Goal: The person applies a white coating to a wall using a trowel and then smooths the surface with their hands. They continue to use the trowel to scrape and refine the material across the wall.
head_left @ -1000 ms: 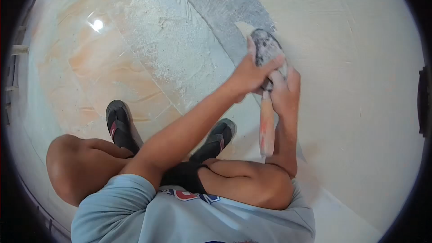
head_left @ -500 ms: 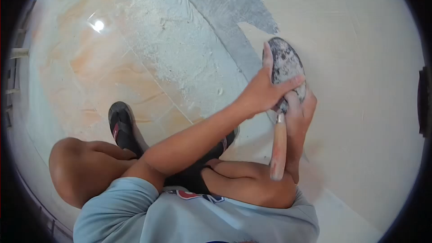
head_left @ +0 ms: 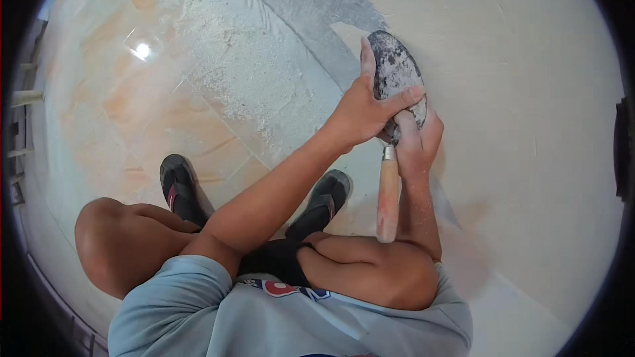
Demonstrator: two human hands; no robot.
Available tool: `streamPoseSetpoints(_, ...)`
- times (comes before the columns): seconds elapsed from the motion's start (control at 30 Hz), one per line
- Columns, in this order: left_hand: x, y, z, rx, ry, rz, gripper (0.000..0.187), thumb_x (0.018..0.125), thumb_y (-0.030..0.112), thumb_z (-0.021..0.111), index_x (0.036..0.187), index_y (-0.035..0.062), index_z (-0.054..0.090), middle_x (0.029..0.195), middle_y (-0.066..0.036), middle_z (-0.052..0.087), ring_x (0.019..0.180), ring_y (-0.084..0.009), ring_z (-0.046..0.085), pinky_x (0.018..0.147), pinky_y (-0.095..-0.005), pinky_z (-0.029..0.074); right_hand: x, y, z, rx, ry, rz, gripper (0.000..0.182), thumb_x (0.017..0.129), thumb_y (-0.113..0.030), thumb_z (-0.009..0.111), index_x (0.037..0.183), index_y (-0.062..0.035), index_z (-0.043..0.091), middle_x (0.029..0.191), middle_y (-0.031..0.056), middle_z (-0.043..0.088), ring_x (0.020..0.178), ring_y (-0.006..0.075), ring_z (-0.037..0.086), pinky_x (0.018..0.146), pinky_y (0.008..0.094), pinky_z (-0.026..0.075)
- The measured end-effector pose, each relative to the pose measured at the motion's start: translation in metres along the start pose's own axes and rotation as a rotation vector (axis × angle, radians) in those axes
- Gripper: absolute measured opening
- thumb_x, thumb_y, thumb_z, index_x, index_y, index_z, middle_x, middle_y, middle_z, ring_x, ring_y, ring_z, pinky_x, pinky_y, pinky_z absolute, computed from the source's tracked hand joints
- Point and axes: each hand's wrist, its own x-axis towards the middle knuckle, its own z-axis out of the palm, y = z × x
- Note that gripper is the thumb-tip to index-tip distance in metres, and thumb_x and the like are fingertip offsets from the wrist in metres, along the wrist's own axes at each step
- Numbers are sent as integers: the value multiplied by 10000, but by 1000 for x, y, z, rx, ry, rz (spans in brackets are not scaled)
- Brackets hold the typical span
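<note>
A trowel [head_left: 399,69] with a rounded blade smeared in pale plaster is held out in front of my knees. My left hand [head_left: 362,111] is closed on the blade, its thumb across the face and a finger along the left edge. From the other side, my right hand [head_left: 421,144] closes on the blade's lower part, near the neck. Neither hand wraps the wooden handle [head_left: 388,201], which points back toward my body. White dust coats the fingers of both hands.
Beyond the trowel, a rough grey patch [head_left: 304,0] borders a smooth cream surface [head_left: 509,125]. Pale crumbs and powder [head_left: 231,59] lie scattered along the left side over orange-patterned tiles [head_left: 178,119]. My feet in dark sandals [head_left: 177,182] rest on this floor.
Both hands and the trowel have shifted left and slightly up in view. The view itself has moved a little, and more of my second sandal shows. The grip looks the same.
</note>
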Motion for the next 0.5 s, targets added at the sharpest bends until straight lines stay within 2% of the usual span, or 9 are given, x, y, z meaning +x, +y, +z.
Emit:
streamPoseSetpoints(0.1, -1, -2, 1, 81, 19, 36, 1299, 888, 404, 821, 1561, -152, -140, 1466, -327, 503, 1350, -330, 531, 1154, -323, 387, -6, -6, -1, 163, 41, 54, 250, 874, -57, 552, 1062, 73, 654, 867, 88, 674, 829, 144, 605, 763, 325, 520)
streamPoseSetpoints(0.17, 5, -13, -3, 200, 13, 139, 1206, 954, 339, 771, 1593, -79, -162, 1360, -231, 581, 1194, -238, 596, 999, -303, 511, 0, -5, 4, 118, 33, 17, 263, 873, -58, 552, 1076, 75, 653, 891, 101, 685, 833, 155, 617, 770, 330, 524)
streamPoseSetpoints(0.27, 2, 15, -7, -15, -29, -23, 1180, 967, 299, 759, 1593, -74, -170, 1324, -215, 613, 1155, -239, 622, 957, -298, 530, -3, 0, 0, 46, 25, -7, 311, 867, -58, 549, 1127, 80, 650, 958, 130, 703, 872, 186, 648, 803, 337, 533)
streamPoseSetpoints(0.37, -3, 2, 4, 152, -27, 98, 1174, 971, 308, 752, 1594, -73, -168, 1387, -249, 570, 1242, -242, 576, 1065, -307, 461, -9, -9, -2, 106, 57, 4, 415, 859, -47, 527, 1234, 90, 639, 1054, 164, 717, 982, 221, 686, 883, 332, 538)
streamPoseSetpoints(0.4, 0, 2, 8, 359, 31, 222, 1176, 966, 305, 759, 1597, -69, -161, 1431, -242, 543, 1289, -239, 537, 1121, -312, 406, -7, -8, -2, 116, 67, 0, 415, 859, -47, 527, 1234, 90, 639, 1054, 164, 717, 982, 221, 686, 883, 332, 538)
streamPoseSetpoints(0.47, -1, 2, 1, 198, -31, 110, 1174, 964, 301, 762, 1599, -71, -153, 1452, -239, 529, 1306, -242, 524, 1136, -313, 390, -6, -2, -5, 17, -1, -48, 417, 862, -48, 517, 1238, 89, 634, 1043, 156, 717, 971, 216, 681, 871, 331, 538)
streamPoseSetpoints(0.5, 3, 1, -1, 142, -4, 181, 1170, 967, 299, 759, 1599, -68, -155, 1443, -244, 534, 1294, -245, 535, 1132, -310, 396, -3, -2, 0, 32, 2, -42, 402, 866, -56, 524, 1224, 87, 637, 1017, 145, 713, 939, 204, 670, 850, 337, 539)
